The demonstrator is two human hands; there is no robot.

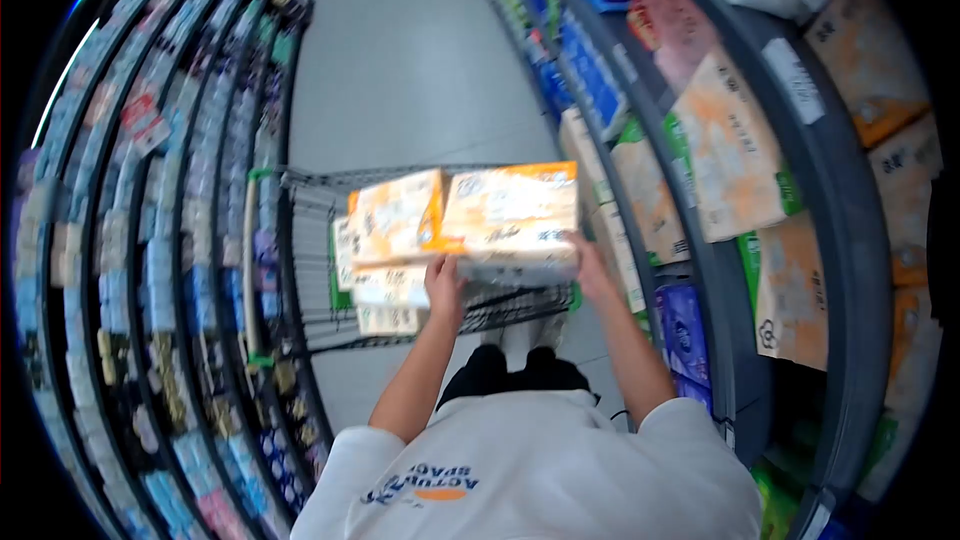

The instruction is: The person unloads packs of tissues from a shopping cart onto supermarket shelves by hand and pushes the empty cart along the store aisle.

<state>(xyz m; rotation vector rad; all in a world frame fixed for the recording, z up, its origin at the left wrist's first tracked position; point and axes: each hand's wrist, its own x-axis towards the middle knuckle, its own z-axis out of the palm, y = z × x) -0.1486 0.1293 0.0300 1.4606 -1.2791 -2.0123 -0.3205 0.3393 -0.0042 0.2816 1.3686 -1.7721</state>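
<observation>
A white and orange pack (pixel 512 208) is held between my two hands over a wire shopping cart (pixel 325 325). My left hand (pixel 445 285) presses on its near left corner, with the fingers curled at the edge. At its right end is my right hand (pixel 590 265), fingers wrapped round the side. Directly left of this pack, touching it, sits a similar orange and white pack (pixel 395 220). Beneath that one more pale packs (pixel 390 286) are stacked in the cart. The undersides of the packs and some of my fingertips are hidden.
Shelves (pixel 845 240) with large orange and white packs (pixel 735 145) and purple packs (pixel 682 335) curve along the right. On the left, shelves (pixel 185 190) hold many small packages. The aisle floor (pixel 390 60) runs ahead, beyond the cart.
</observation>
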